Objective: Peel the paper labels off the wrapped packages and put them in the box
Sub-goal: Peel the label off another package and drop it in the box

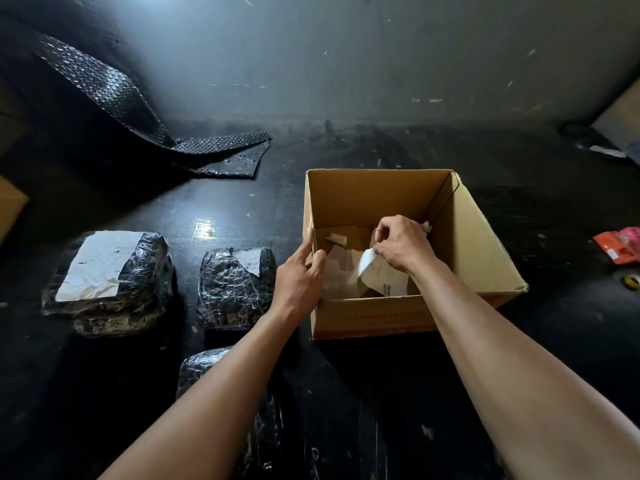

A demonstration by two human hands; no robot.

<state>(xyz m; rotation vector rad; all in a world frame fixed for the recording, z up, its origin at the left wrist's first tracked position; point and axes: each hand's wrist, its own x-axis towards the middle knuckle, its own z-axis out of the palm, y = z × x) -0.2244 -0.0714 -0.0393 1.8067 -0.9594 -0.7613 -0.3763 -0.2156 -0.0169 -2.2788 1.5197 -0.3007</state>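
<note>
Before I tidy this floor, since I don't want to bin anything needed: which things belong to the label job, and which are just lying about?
Job: cardboard box, held by left hand; label scrap pinched by right hand; peeled labels inside; large package, small package, third package under the left forearm.
Lying about: bubble wrap, orange packet, yellow roll.

The head camera looks steeply down, seemingly close above the box [374,195].
</note>
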